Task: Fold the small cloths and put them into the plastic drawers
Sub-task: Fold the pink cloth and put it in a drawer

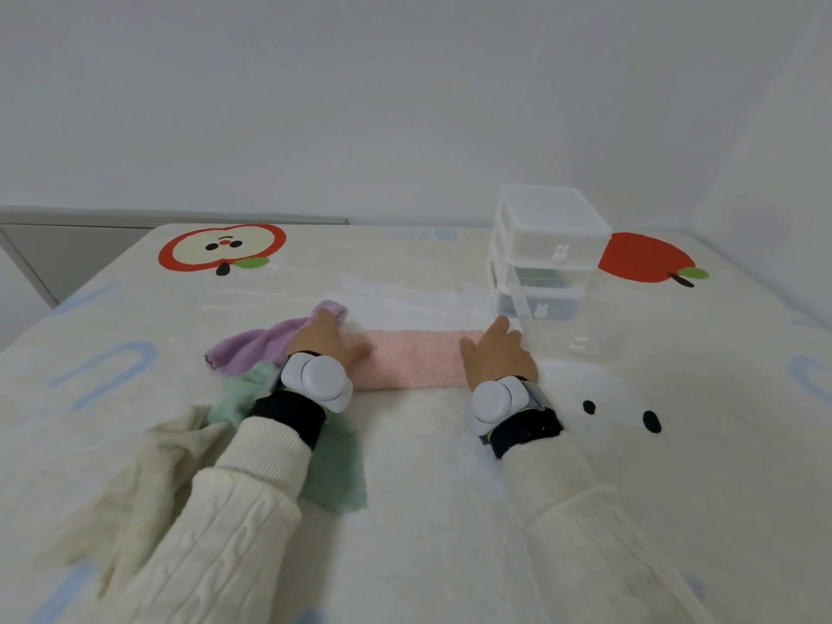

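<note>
Head view: A clear three-tier plastic drawer unit stands on a cream bed sheet near its far right side. Something green shows through its middle drawer and something blue through its bottom one. Each drawer front carries a small white bunny knob.

Just in front of the unit and to its left lies a pink cloth, folded into a long narrow strip running left to right. The strip's right end is near the unit's bottom drawer.

The right hand lies flat on that end, the one nearer the unit, with fingers straight and pointing away from the person and thumb spread toward the left. It grips nothing. The left hand presses flat on the strip's far end from the unit, fingers extended and thumb out across the pink pile. It also grips nothing. Both wrists carry a white round device on a dark strap.

Farther left of the unit, a purple cloth lies rumpled under the left hand's outer edge. A green cloth lies under the left forearm, and a cream cloth lies farthest from the unit.

A red apple print shows just right of the unit, and a halved apple print well to its left.
</note>
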Tool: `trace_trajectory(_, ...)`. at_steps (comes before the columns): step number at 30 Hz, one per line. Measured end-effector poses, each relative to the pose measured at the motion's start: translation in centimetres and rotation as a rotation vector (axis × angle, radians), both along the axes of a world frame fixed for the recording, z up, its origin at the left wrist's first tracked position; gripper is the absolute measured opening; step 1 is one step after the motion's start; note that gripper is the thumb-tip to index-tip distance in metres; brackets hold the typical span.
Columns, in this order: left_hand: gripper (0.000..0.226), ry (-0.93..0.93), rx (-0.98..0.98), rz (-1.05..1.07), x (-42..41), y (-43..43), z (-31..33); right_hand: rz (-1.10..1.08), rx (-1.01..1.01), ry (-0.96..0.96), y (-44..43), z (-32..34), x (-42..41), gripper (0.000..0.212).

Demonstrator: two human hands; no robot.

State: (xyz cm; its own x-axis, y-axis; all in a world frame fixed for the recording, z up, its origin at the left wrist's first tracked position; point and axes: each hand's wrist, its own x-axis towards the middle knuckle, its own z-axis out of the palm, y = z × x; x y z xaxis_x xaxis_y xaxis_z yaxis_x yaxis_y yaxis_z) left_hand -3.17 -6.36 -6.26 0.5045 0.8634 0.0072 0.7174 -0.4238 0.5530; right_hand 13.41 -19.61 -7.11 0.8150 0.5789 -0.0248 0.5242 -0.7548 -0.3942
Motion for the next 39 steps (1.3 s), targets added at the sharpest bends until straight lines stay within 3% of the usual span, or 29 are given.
trace_trajectory(4,0.044,-0.113,-0.015,0.082,-0.1,-1.2,-0.2,-0.035,-0.032,0.037,0.1,0.1,0.2,0.039)
trace_trajectory(8,0.044,-0.237,-0.052,0.020,-0.1,-1.7,-1.3,-0.015,0.005,0.135,0.1,0.3,0.3,0.038)
trace_trajectory(14,0.056,-0.423,-0.109,0.036,-0.8,-1.7,-1.9,0.143,0.253,0.165,0.3,1.3,-0.2,0.014)
trace_trajectory(19,0.062,-0.516,-0.191,0.041,-1.0,-1.5,-1.5,0.243,0.385,0.116,1.4,2.6,-2.1,0.018)
trace_trajectory(24,0.065,-0.588,-0.248,0.061,-1.0,-1.8,-1.3,0.372,0.299,0.208,2.8,2.7,-4.3,0.021)
trace_trajectory(28,0.062,-0.627,-0.303,0.064,-0.8,-1.7,-1.3,0.449,0.206,0.146,2.8,2.1,-4.9,0.038)
trace_trajectory(31,0.062,-0.656,-0.334,0.071,-0.5,-1.8,-1.2,0.501,0.149,0.075,2.6,1.5,-4.0,0.024)
trace_trajectory(34,0.059,-0.661,-0.356,0.088,-0.1,-1.9,-0.9,0.606,-0.005,-0.069,2.6,0.9,-3.4,0.034)
trace_trajectory(39,0.054,-0.616,-0.317,0.084,1.7,-2.5,0.9,0.659,-0.024,-0.009,2.2,0.9,-3.0,0.031)
